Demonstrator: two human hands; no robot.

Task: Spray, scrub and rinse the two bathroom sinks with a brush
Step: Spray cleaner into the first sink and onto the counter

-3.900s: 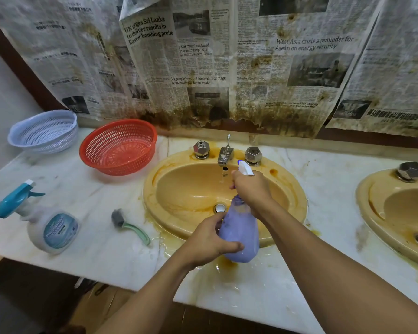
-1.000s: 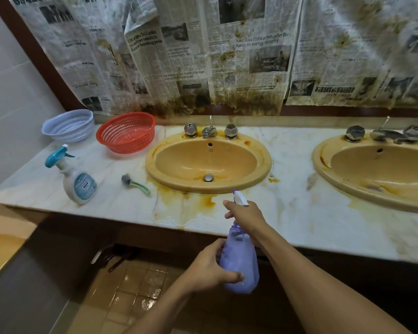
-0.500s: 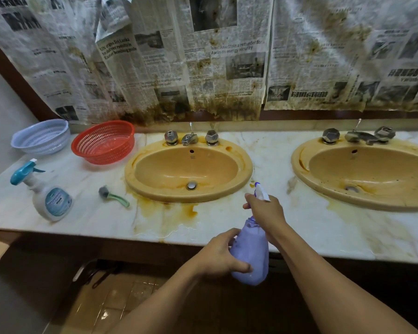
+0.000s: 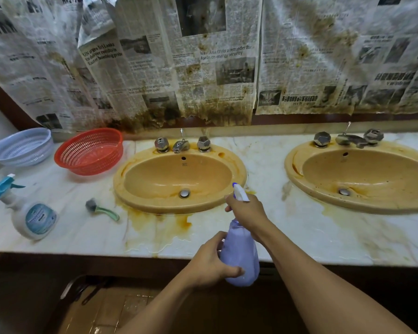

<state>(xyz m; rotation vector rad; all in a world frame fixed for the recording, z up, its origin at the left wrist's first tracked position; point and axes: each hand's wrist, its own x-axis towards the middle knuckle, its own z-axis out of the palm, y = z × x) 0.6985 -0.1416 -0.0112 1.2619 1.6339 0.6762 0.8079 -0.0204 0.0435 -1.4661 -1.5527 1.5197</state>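
Above the bench front edge: I hold a lilac spray bottle point(image 4: 240, 256) in both hands, level with the stretch between the two sinks.
Right hand point(image 4: 245, 209): fingers curled round the bottle's neck, just under the white trigger head, which points away from me.
Left hand point(image 4: 211, 263): wrapped round the rounded lower body, thumb across its front.
Bottle: smooth, cloudy plastic, pear-shaped.
Left sink point(image 4: 167, 174): oval, glossy ochre basin with a metal drain; rusty runs spill from its front rim over the bench point(image 4: 287, 227).
Right sink point(image 4: 372, 172): same oval and colour, with dark specks and brown streaks.
Brush point(image 4: 101, 209): lying on the bench just left of the left sink, with a curved green handle and a dark grey head; neither hand touches it.
Bench: pale veined marble with a wet sheen.
Far left: a white bottle with a teal trigger point(image 4: 32, 216).
Back left: a red basket point(image 4: 89, 151) and a pale blue basket point(image 4: 19, 147), both round plastic lattice.
Wall: stained, crinkled newspaper sheets point(image 4: 203, 68).
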